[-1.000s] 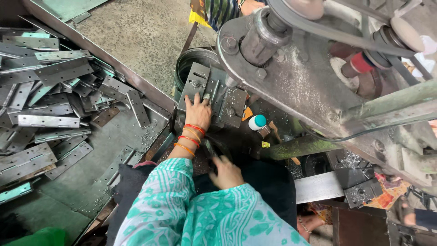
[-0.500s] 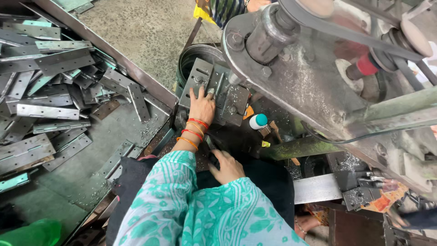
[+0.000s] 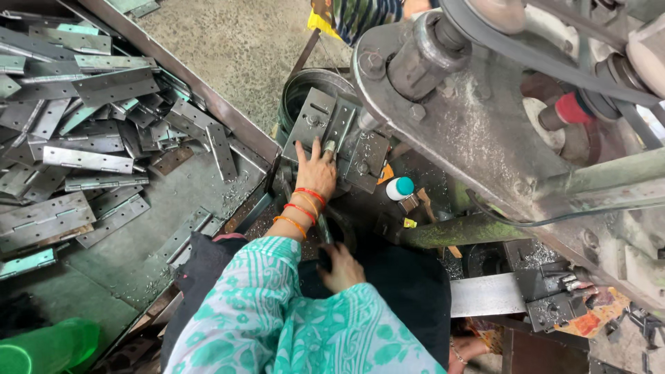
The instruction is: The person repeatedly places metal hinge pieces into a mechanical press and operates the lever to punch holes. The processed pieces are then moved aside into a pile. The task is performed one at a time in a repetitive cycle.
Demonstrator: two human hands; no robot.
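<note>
Here the left hand (image 3: 317, 172) lies open, fingers flat on the metal plate (image 3: 325, 125) on the press bed; stiff, heavy, sharp-edged, best gripped by its sides. The right hand (image 3: 341, 266) rests loosely curled, holding nothing visible.

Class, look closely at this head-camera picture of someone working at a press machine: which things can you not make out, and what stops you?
- Head view: what the right hand grips is hidden by its fingers and the dark lap.
- Whatever lies under the left hand on the die plate is covered by the palm.
- The green container is cut off by the bottom edge.
- The striped-clothed person is cut off at the top.
</note>
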